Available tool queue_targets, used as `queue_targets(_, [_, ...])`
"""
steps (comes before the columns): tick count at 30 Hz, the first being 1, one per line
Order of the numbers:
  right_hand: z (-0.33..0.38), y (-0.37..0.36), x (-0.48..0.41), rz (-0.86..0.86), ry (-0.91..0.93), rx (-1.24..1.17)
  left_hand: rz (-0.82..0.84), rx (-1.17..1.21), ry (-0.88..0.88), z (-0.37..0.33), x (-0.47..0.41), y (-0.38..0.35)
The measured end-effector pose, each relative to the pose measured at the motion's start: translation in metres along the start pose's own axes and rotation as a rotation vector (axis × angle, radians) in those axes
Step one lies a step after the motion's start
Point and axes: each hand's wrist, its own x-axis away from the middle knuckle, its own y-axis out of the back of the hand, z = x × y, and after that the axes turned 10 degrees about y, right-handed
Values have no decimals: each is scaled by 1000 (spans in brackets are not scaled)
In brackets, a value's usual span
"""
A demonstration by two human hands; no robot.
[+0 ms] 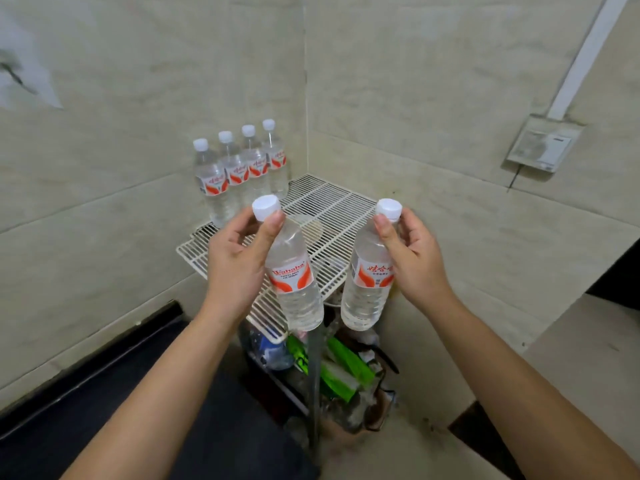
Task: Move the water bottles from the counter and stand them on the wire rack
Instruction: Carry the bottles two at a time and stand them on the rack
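Observation:
My left hand [235, 261] grips the neck of a clear water bottle [294, 282] with a white cap and a red-and-white label. The bottle hangs tilted over the front of the white wire rack [332, 216]. My right hand [412, 258] holds a second such bottle [367, 289] by its neck, just past the rack's front right edge. Both bottles are in the air, a little apart. Several more bottles [239, 168] stand upright in a row along the rack's left side, against the wall.
The rack fills a corner between two tiled walls. Under it lie green packets [343, 368] and other clutter. A dark counter [104, 393] runs along the lower left. An outlet box [543, 143] hangs on the right wall.

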Motion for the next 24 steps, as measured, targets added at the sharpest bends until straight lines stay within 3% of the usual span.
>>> queue_targets(6, [-48, -7, -95, 67, 6, 165, -72, -87, -34, 17, -91, -26])
queue_targets(12, [-92, -37, -146, 156, -45, 124, -165, -221, 5, 49, -151, -23])
queue_targets(18, [-128, -78, -193, 308, -34, 32, -394, -327, 65, 69, -191, -10])
queue_targets(24, [-170, -111, -233, 498, 31, -72, -669, -599, 102, 71, -217, -10])
